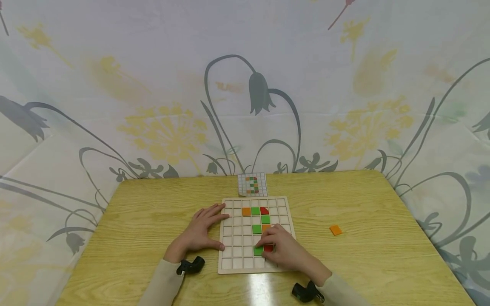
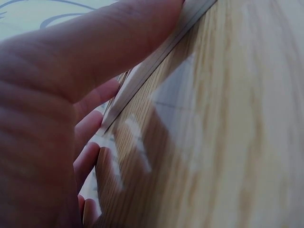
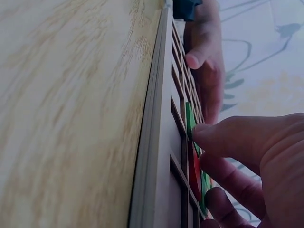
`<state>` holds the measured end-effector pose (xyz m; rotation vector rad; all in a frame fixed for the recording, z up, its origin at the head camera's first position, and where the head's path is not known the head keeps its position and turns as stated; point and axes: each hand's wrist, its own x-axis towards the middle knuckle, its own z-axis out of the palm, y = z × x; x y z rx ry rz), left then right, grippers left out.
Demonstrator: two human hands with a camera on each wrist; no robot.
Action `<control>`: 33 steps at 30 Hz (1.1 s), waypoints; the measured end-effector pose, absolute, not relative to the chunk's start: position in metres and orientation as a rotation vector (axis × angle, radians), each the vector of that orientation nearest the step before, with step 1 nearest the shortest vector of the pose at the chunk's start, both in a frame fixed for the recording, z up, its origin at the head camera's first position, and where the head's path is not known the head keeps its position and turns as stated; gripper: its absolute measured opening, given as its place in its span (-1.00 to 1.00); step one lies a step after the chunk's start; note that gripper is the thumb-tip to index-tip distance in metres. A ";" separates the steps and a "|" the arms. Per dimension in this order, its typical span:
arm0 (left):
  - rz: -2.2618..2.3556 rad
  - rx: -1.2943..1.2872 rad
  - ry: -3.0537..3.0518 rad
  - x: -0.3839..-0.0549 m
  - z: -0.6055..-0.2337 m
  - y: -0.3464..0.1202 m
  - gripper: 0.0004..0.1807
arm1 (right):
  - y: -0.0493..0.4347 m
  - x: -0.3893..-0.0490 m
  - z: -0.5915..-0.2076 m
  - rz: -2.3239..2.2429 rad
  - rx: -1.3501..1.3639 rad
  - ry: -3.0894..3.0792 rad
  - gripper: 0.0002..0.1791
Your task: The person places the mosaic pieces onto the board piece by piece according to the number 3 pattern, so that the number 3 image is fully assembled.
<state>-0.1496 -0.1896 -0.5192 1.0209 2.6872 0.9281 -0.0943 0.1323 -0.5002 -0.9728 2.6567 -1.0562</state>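
A wooden grid board (image 1: 237, 263) lies on the table with several coloured tiles in its cells. My left hand (image 1: 199, 229) rests at the board's left side, fingers spread, with thumb and fingertips touching its edge. Over the lower middle cells, my right hand (image 1: 283, 248) pinches a green square tile (image 1: 258, 251) between thumb and index finger. Beside that tile is a red tile (image 1: 269, 247), partly covered by the hand. In the right wrist view the thumb touches the green tile (image 3: 189, 116). Further up are an orange tile (image 1: 246, 211) and a red rounded tile (image 1: 264, 211).
A printed pattern card (image 1: 241, 187) with a coloured figure lies behind the board. A loose orange tile (image 1: 335, 230) sits on the wooden table (image 1: 153, 199) to the right. Flower-patterned cloth (image 1: 245, 140) stands behind the table.
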 end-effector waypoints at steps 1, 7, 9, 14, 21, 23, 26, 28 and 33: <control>0.930 1.022 2.686 -0.150 -0.519 -0.190 0.02 | 0.133 -0.094 -0.500 -1.062 -0.969 2.660 -0.82; 0.927 1.028 2.688 -0.150 -0.518 -0.190 0.02 | 0.133 -0.094 -0.505 -1.080 -0.989 2.700 -0.88; 0.924 1.028 2.689 -0.150 -0.517 -0.190 0.01 | 0.131 -0.094 -0.506 -1.083 -0.991 2.717 -0.89; 0.929 1.024 2.687 -0.149 -0.516 -0.190 0.01 | 0.128 -0.092 -0.505 -1.085 -0.973 2.736 -0.91; 0.946 1.032 2.690 -0.147 -0.516 -0.190 0.00 | 0.128 -0.093 -0.503 -1.020 -0.974 2.721 -0.98; 0.958 1.035 2.686 -0.147 -0.516 -0.190 0.00 | 0.129 -0.094 -0.503 -1.014 -0.980 2.707 -0.97; 0.958 1.039 2.676 -0.147 -0.516 -0.189 0.00 | 0.133 -0.095 -0.505 -1.042 -1.010 2.690 -0.98; 0.944 1.041 2.678 -0.147 -0.516 -0.189 0.01 | 0.137 -0.096 -0.505 -1.105 -1.051 2.687 -0.93; 0.932 1.040 2.698 -0.148 -0.518 -0.189 0.01 | 0.155 -0.104 -0.501 -1.265 -1.070 2.721 -0.85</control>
